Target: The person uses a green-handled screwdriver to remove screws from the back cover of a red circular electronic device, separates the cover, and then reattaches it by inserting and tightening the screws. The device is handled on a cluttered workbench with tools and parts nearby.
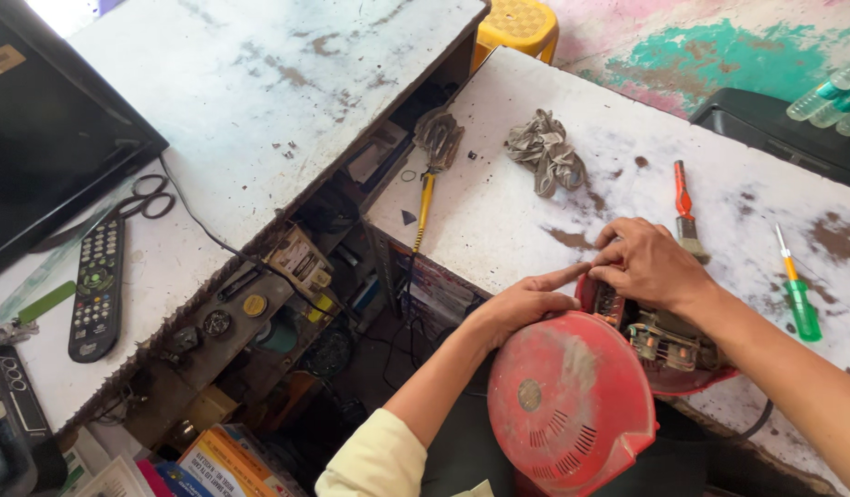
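both hands meet at the far rim of an opened red appliance housing (664,373) that sits at the near edge of the right-hand worktable (499,212), its exposed motor and wiring (660,339) facing up. the left hand (522,304) comes in from the left with its index finger stretched straight out, the tip touching the rim of the housing where the right hand's fingertips are; its other fingers are curled in, holding nothing. the right hand (648,262) arches over from the right, fingers bunched together on something small at that same rim (what it pinches is too small to tell). the detached round red cover (570,403) leans just in front of the housing, nearer the person, its vented face turned toward the camera, touching the housing's near side. so the working spot lies beyond the cover and right under the right hand, with the left fingertip pointing along a line toward the upper right. counted on the right table: one red-handled brush (686,210) just past the right hand, one green-handled screwdriver (797,293) to its right, one yellow-handled screwdriver (425,204) well to the left, two crumpled rags (547,152). on the left table: one remote control (97,287), one pair of scissors (141,201).
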